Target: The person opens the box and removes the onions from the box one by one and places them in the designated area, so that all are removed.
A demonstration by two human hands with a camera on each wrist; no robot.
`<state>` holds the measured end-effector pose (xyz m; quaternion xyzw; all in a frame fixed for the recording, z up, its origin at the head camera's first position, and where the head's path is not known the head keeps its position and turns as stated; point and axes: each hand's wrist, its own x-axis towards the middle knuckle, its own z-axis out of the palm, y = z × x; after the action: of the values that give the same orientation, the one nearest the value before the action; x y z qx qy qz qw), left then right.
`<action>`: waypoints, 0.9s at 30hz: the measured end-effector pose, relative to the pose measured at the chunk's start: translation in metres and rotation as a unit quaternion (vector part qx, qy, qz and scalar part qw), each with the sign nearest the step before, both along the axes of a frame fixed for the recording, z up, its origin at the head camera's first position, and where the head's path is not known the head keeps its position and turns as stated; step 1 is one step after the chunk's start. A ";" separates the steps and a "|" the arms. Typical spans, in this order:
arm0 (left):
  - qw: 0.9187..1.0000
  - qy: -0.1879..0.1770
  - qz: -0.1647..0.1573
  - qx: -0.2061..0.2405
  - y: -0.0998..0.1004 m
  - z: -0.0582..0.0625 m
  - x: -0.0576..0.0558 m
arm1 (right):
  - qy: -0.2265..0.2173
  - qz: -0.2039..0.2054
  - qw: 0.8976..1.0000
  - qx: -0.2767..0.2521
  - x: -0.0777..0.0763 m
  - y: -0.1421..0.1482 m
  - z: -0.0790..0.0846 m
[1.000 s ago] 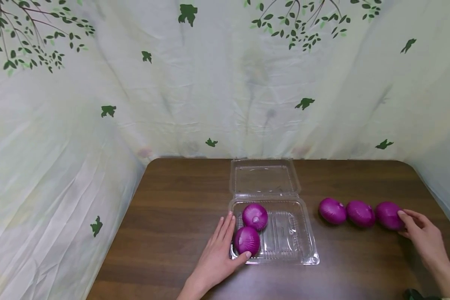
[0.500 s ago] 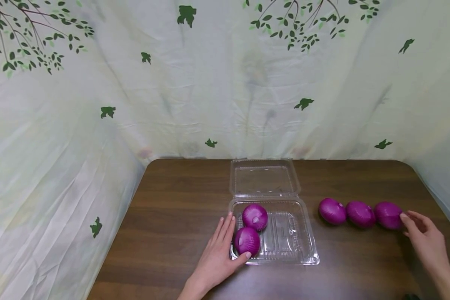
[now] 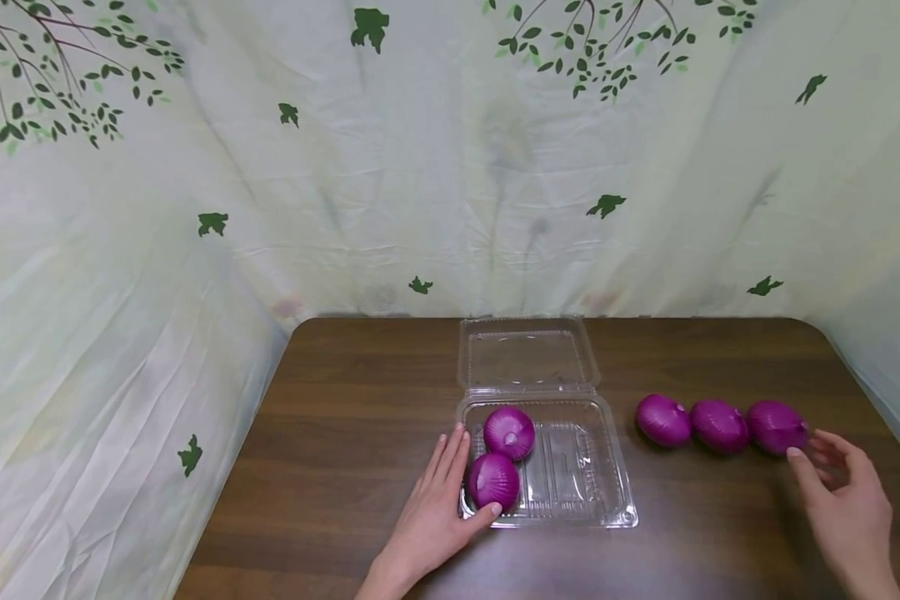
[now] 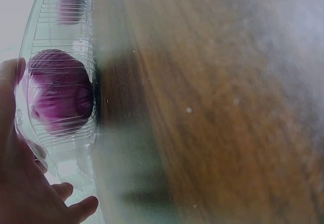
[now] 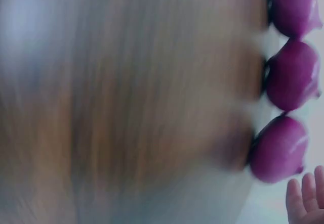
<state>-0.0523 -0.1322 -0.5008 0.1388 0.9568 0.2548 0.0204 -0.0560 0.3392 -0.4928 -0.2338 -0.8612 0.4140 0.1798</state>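
Observation:
A clear plastic clamshell container lies on the table with its lid laid back. In its left half sit two red onions, the rear onion touching the front onion. My left hand rests along the container's left side, fingers straight and thumb at the front rim; the left wrist view shows an onion through the clear wall. Three more red onions stand in a row at right: a left onion, a middle onion and a right onion. Beside the right onion, my right hand holds nothing, its fingers loosely bent.
The open lid lies toward the back edge of the brown wooden table. Behind the table hangs a pale cloth printed with leaves and birds. Bare wood lies between the container and the row of onions.
My right hand has let go of the right onion and drawn slightly toward the front, its fingers parting. The right onion has shifted slightly. My left hand stays in place.

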 end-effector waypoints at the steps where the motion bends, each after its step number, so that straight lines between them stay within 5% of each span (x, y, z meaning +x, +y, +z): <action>1: 1.000 0.002 0.000 0.000 0.000 0.000 0.000 | 0.008 0.015 1.000 0.003 0.002 -0.005 0.002; 10: 1.000 0.000 -0.002 0.002 -0.001 0.001 0.000 | 0.081 0.153 0.985 0.031 0.004 -0.054 0.023; 19: 1.000 -0.005 -0.002 0.003 0.000 0.001 0.000 | 0.135 0.282 0.949 0.039 -0.001 -0.099 0.032; 27: 1.000 -0.007 0.000 0.000 0.000 0.001 0.000 | 0.150 0.346 0.925 0.048 -0.006 -0.130 0.032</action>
<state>-0.0524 -0.1319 -0.5000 0.1373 0.9565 0.2559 0.0275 -0.0616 0.2095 -0.4611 0.1525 -0.8704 0.4385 0.1640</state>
